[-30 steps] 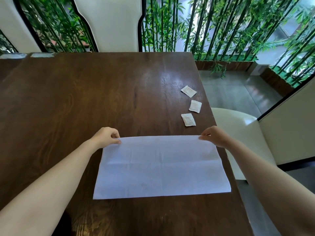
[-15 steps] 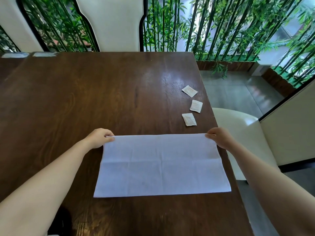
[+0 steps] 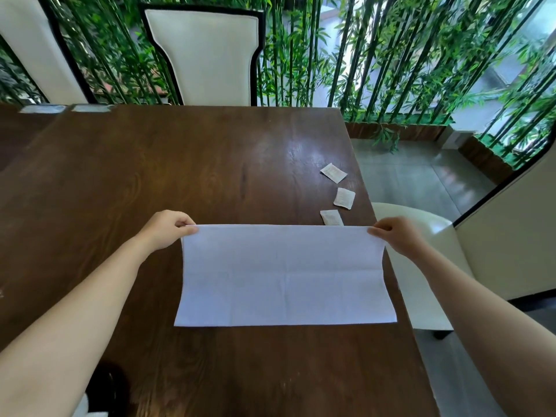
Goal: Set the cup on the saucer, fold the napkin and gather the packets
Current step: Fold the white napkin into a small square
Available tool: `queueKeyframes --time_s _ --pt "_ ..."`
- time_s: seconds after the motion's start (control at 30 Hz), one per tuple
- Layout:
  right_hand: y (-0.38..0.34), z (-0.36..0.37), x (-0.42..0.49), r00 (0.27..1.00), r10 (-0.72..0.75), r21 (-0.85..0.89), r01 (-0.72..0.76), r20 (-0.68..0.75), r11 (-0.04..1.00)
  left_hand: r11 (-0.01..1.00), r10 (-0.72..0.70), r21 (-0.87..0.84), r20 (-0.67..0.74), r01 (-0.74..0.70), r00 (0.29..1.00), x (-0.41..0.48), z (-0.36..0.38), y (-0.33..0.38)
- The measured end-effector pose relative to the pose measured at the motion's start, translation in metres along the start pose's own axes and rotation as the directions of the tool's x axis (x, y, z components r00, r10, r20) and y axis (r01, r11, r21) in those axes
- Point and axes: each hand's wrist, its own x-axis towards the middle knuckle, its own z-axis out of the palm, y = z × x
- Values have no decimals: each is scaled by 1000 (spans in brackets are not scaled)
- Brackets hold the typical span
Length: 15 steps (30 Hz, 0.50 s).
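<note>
White rectangular paper napkin [image 3: 282, 275] sits on the near half of the dark brown wooden table [image 3: 150, 176]. Its long axis runs left to right across the person, and its short sides point away toward the table's far end. The near long edge lies flat on the wood. The far long edge looks raised at both corners, and the short sides bow slightly inward. Faint creases cross it, one lengthwise and others across.

The left hand [image 3: 168, 228] pinches the far left corner between thumb and curled fingers, and the right hand [image 3: 397, 236] pinches the far right corner the same way.

Three small white square packets lie in a loose line near the table's right edge, beyond the napkin: the far packet [image 3: 333, 172], the middle packet [image 3: 344, 198] and the near packet [image 3: 331, 217], whose lower part is hidden behind the raised edge.

A white upholstered chair [image 3: 207, 55] with a black frame stands at the far side.
</note>
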Motion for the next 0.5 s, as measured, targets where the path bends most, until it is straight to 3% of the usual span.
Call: queueKeyframes --time_s 0.3,0.5 --pt "-24 -51 -13 989 -139 -75 135 -48 988 996 75 -29 -172 -81 982 -29 -48 23" --pt "-37 -79 -23 961 -248 -113 235 -121 965 977 201 -23 -236 -213 951 -55 -84 39"
